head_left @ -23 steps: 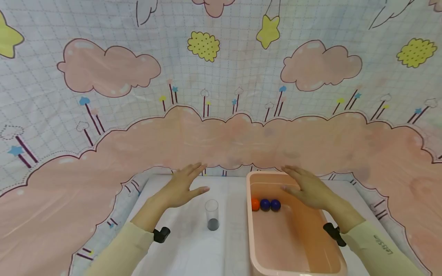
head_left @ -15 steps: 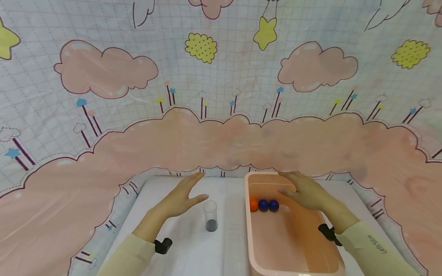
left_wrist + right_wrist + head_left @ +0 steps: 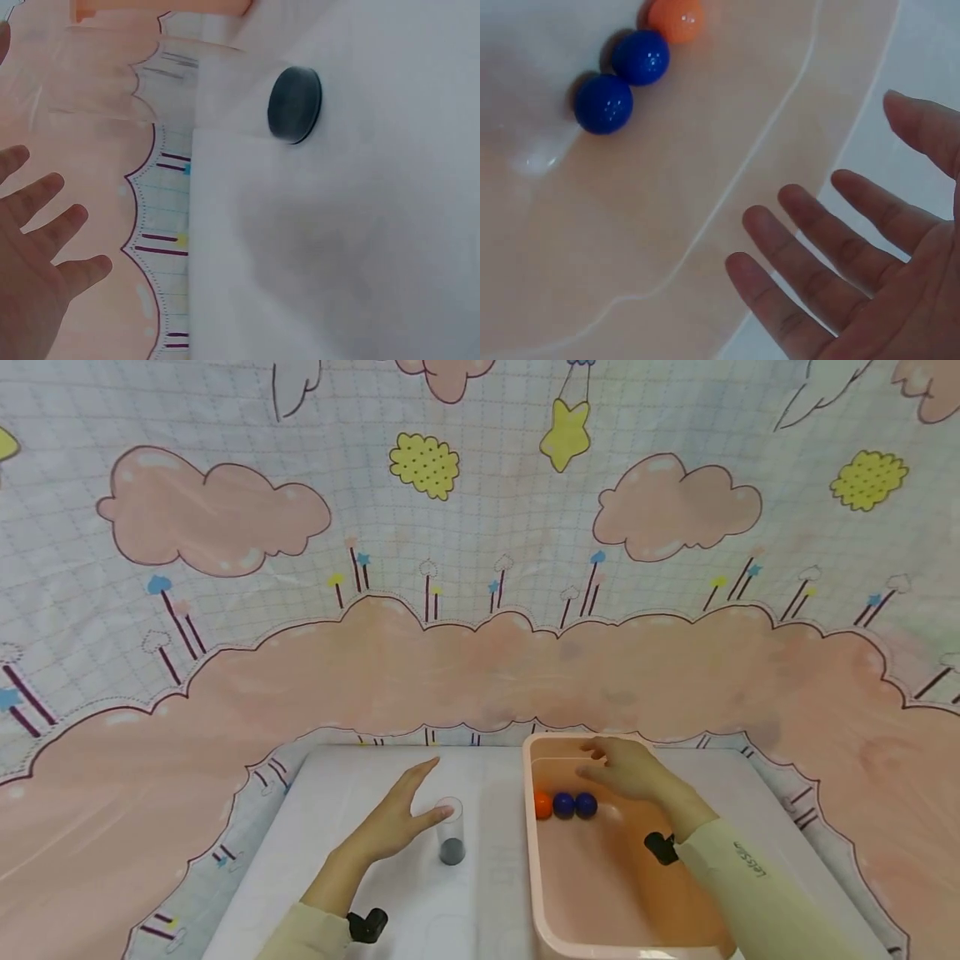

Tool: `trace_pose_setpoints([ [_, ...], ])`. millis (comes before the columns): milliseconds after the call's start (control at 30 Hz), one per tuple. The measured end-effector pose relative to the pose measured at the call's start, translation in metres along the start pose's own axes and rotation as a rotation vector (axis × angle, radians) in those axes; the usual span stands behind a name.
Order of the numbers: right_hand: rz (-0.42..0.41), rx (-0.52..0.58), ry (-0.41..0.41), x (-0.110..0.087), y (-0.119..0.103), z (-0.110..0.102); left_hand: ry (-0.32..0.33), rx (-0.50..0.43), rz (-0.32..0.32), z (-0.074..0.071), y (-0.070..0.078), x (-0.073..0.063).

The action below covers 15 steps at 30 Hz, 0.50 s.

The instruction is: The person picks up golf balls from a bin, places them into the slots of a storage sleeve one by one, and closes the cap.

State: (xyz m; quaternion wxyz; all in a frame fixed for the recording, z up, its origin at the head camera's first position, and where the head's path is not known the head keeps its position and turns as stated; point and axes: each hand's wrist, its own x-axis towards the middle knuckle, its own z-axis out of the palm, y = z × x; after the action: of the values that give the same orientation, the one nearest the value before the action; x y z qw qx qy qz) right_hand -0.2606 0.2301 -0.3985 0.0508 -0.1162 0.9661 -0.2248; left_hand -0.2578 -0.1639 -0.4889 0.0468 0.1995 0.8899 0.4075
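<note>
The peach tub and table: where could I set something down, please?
The peach tub is bare from its orange ball and two blue balls toward the near left corner. The table is bare between tub and clear cup. Crowded: the tub's far end, by balls and right hand.

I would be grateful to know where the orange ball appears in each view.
Head: the orange ball is right of centre, inside the peach bin, by its left wall.
Left wrist: not in the picture.
Right wrist: at the top edge, left of centre, beside a blue ball.
Shared landmark: the peach bin, partly visible at the left wrist view's top edge.
</note>
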Motion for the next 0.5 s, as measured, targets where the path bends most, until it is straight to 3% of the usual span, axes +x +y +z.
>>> trace_pose_setpoints([
  [167,0.035,-0.078,0.008,0.011,-0.001,0.010,0.019,-0.046,-0.056,0.013,-0.008,-0.001],
  [333,0.106,-0.015,-0.052,0.021,-0.004,0.022,0.035,-0.073,-0.089,0.023,-0.015,-0.005],
  [500,0.192,0.013,-0.102,0.026,-0.007,0.033,0.061,-0.112,-0.072,0.031,-0.019,-0.008],
])
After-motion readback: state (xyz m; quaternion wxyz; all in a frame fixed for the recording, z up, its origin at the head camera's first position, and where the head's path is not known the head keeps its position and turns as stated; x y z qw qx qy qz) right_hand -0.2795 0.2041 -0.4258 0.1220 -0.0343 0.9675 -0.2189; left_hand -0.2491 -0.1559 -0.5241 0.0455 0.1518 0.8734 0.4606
